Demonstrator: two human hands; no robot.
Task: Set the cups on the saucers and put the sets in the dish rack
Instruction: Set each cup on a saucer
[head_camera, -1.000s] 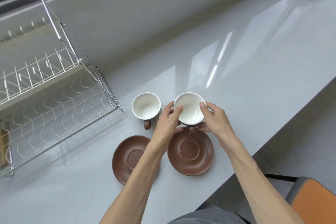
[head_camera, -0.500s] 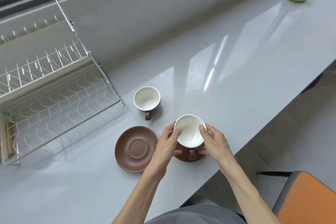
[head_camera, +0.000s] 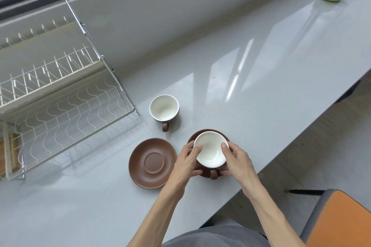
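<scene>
Your left hand (head_camera: pixel 185 163) and right hand (head_camera: pixel 239 161) curl around opposite sides of the white-lined cup (head_camera: pixel 211 149), gripping it upright between them, mouth up, handle toward you. It sits on the right saucer (head_camera: pixel 195 136) near the counter's (head_camera: pixel 261 78) front edge.

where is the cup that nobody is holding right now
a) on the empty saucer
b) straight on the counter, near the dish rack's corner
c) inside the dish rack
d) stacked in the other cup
b: the free cup stands directly on the grey counter, beyond the empty saucer and just right of the dish rack, while both hands hold the other cup on its saucer.
</scene>
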